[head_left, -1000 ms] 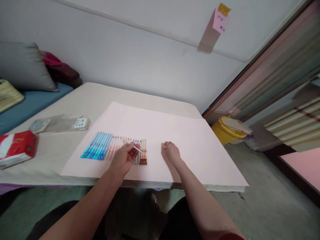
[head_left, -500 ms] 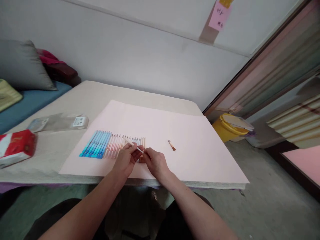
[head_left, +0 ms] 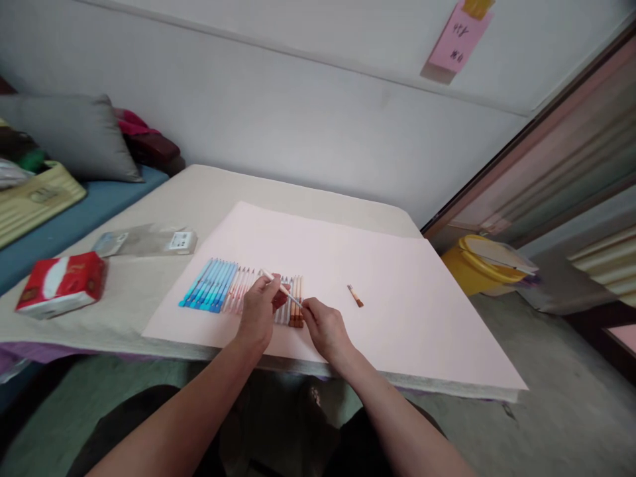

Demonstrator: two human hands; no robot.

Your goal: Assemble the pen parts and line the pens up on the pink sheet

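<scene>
My left hand is closed around a thin white pen that it holds slanted above a row of pens lying side by side on a large pink sheet. The row runs from blue on the left through pale pink to orange-brown on the right. My right hand pinches the lower right end of the same white pen, just beside the orange pens. A small brown pen cap lies alone on the sheet to the right of my hands.
A red and white tissue pack and a clear plastic pouch lie on the cloth-covered table at the left. A grey cushion is on a blue bench far left. A yellow bucket stands on the floor right.
My right hand left the brown cap on the sheet and came back left to the white pen's tip. The left hand keeps holding the pen. The camera view shifted slightly right.
</scene>
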